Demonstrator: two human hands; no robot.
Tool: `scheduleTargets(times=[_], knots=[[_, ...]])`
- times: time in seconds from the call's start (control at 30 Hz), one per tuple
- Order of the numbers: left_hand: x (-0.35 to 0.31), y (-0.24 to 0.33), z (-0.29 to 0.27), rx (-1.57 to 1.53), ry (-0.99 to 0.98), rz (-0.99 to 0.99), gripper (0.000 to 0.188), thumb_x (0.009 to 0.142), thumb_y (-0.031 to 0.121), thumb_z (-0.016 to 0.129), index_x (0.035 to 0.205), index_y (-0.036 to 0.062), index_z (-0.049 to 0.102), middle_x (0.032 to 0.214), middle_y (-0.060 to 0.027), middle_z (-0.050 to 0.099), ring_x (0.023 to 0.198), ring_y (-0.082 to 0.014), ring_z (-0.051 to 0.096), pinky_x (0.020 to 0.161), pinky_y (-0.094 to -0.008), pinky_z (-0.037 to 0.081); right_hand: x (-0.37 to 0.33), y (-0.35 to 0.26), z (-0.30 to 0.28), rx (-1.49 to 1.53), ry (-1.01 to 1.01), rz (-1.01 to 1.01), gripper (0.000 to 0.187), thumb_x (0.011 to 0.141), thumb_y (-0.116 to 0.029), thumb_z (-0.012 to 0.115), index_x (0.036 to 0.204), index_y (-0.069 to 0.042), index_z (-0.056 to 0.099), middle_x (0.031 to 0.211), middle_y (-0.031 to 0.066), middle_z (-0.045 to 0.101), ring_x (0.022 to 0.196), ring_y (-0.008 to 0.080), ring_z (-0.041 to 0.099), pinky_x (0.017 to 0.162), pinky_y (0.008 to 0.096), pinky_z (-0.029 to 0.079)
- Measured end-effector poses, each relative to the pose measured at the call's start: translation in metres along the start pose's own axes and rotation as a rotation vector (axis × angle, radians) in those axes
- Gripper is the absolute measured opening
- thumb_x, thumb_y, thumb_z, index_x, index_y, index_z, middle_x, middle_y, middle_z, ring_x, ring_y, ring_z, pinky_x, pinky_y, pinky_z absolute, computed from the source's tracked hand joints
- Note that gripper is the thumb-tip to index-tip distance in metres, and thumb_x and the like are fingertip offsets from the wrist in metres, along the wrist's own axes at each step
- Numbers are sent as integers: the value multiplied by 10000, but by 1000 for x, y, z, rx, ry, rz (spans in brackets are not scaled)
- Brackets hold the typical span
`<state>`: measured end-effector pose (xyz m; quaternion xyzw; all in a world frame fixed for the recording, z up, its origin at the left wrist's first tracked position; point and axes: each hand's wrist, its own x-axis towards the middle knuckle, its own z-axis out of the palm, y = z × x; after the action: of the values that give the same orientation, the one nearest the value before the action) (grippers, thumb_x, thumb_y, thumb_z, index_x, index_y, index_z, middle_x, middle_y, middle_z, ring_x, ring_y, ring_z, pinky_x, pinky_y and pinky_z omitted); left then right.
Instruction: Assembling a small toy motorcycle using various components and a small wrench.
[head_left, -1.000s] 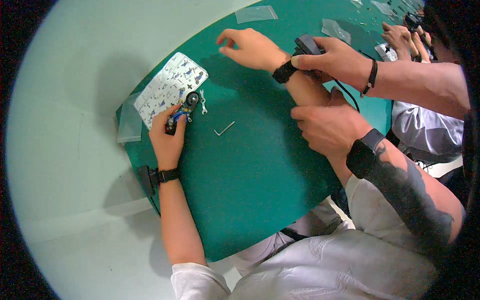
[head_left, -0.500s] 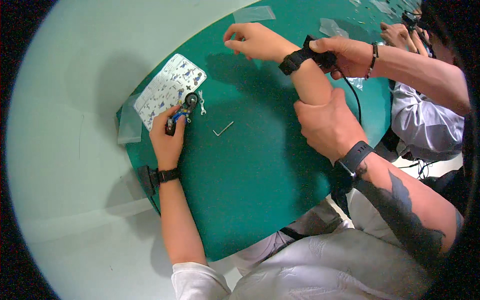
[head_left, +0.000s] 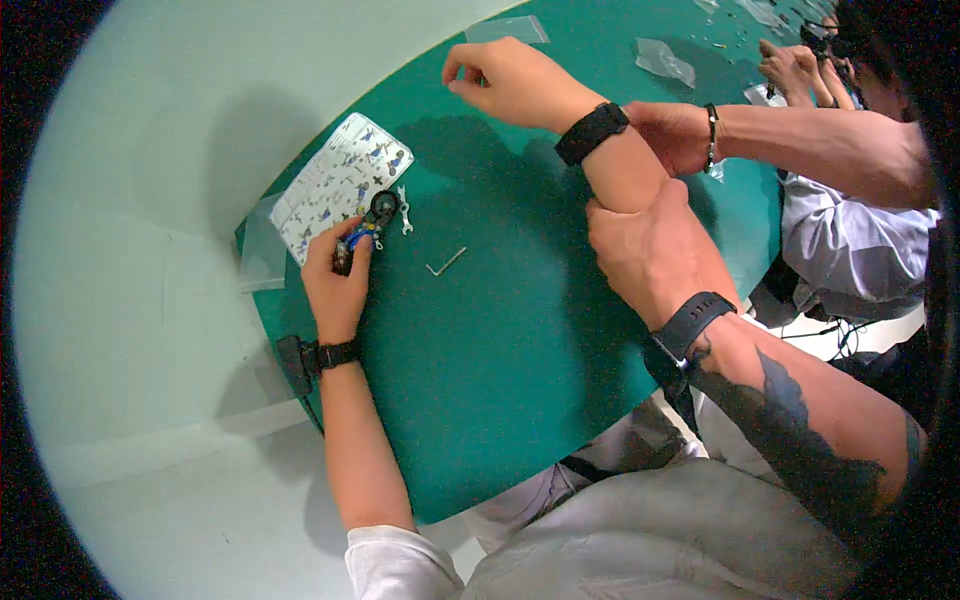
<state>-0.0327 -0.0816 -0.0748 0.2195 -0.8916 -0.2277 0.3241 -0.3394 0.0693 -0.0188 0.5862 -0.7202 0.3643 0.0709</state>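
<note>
Reached farther up the desk [head_left: 500,380], right hand [head_left: 505,80], fingertips pinched together. Left hand [head_left: 335,290] pinching a toy [head_left: 365,225]; liable to drop if another person's hand [head_left: 650,250] tugs.

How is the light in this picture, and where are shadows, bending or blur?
Head view: even, bright light with no strong glare. The raised right hand and forearm throw a soft dark shadow on the green mat, right of the instruction sheet. The fisheye bends the mat's edges and leaves black corners. The left hand and the small toy assembly look fairly sharp; the far top-right corner is softer.
</note>
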Motion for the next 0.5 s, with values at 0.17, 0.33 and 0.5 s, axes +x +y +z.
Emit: scheduleTargets(times=[0.17, 0.33, 0.5], knots=[[2, -1, 1, -18, 1, 23, 265, 869, 122, 764, 1127, 75, 732, 1016, -111, 709, 938, -236, 661, 853, -339, 504, 1, 2, -5, 63, 90, 4, 212, 896, -250, 653, 1040, -101, 695, 863, 143, 735, 802, 360, 706, 728, 465, 568], [0, -1, -1, -14, -3, 0, 268, 867, 130, 767, 1127, 78, 733, 1006, -109, 710, 929, -231, 658, 848, -338, 503, -3, 3, 12, -27, 24, 26, 178, 901, -226, 698, 1022, -97, 676, 794, 117, 694, 731, 302, 665, 676, 404, 530], [1, -2, 1, -34, 10, 4, 271, 859, 122, 768, 1125, 80, 734, 1005, -108, 713, 927, -232, 659, 839, -338, 504, -4, 15, 25, -97, -3, -112, 274, 885, -317, 703, 1056, -103, 693, 928, 130, 739, 835, 336, 710, 755, 444, 569]])
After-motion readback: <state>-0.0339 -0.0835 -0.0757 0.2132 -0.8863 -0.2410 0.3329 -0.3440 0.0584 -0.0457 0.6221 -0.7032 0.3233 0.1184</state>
